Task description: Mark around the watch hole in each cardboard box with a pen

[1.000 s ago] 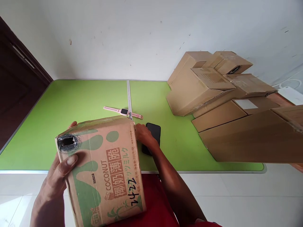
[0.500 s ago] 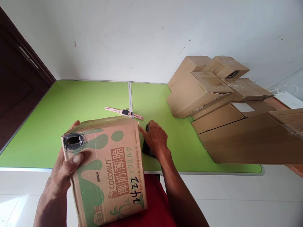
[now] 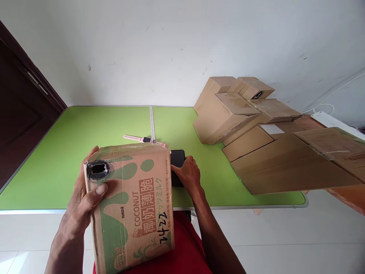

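your left hand (image 3: pixel 82 201) clamps the box (image 3: pixel 131 205), your right hand (image 3: pixel 190 173) the phone (image 3: pixel 177 156)
both gripped; the phone is outside the box, whether lifted is unclear. the watch (image 3: pixel 146 139) lies untouched beyond and between your hands, cartons (image 3: pixel 225 118) off your right.

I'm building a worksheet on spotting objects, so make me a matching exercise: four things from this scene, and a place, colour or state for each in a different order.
Column 1
1. Printed box
2. Phone
3. Watch
4. Plain boxes

Column 2
A. Piled toward the right end of the green table
B. Right at the right hand
C. Held by the left hand
D. Has a pink strap

Right pairs: 1-C, 2-B, 3-D, 4-A
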Demonstrator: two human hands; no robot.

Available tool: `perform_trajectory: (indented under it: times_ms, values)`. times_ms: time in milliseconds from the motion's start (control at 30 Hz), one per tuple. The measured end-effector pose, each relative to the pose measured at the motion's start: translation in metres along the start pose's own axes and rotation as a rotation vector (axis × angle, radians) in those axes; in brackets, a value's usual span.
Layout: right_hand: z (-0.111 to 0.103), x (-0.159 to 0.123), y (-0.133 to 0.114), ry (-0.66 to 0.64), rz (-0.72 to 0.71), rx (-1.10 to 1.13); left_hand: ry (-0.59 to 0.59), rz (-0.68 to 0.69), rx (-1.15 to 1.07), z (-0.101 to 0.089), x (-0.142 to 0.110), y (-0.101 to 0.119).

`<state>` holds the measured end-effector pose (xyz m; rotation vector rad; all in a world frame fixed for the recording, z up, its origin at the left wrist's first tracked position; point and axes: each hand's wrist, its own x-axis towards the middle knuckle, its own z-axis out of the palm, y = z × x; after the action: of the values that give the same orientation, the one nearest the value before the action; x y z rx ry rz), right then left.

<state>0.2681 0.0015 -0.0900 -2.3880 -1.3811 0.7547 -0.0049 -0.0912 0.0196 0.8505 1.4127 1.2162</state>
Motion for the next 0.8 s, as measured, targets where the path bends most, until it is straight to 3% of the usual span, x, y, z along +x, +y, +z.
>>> perform_trajectory:
  times_ms: [233, 333, 433, 600, 700, 800]
  values:
    - [0.002, -0.008, 0.018, -0.213, -0.07, 0.509, -0.019, 0.026, 0.001, -0.003, 0.0, 0.001]
    - [-0.014, -0.015, 0.032, -0.32, -0.046, 0.802, -0.003, 0.043, 0.014, -0.003, 0.0, 0.002]
    - [-0.045, -0.026, 0.036, -0.314, -0.035, 1.073, -0.008, 0.048, 0.007, -0.001, 0.001, 0.003]
    - [-0.099, -0.061, 0.015, -0.238, 0.036, 1.636, -0.019, 0.073, 0.035, 0.0, 0.002, 0.005]
    - [-0.115, -0.088, -0.001, -0.337, 0.001, 1.722, -0.015, 0.064, 0.039, -0.001, 0.001, 0.004]
    - [-0.118, -0.109, -0.017, -0.5, -0.129, 1.736, -0.012, 0.054, 0.031, -0.002, 0.001, 0.002]
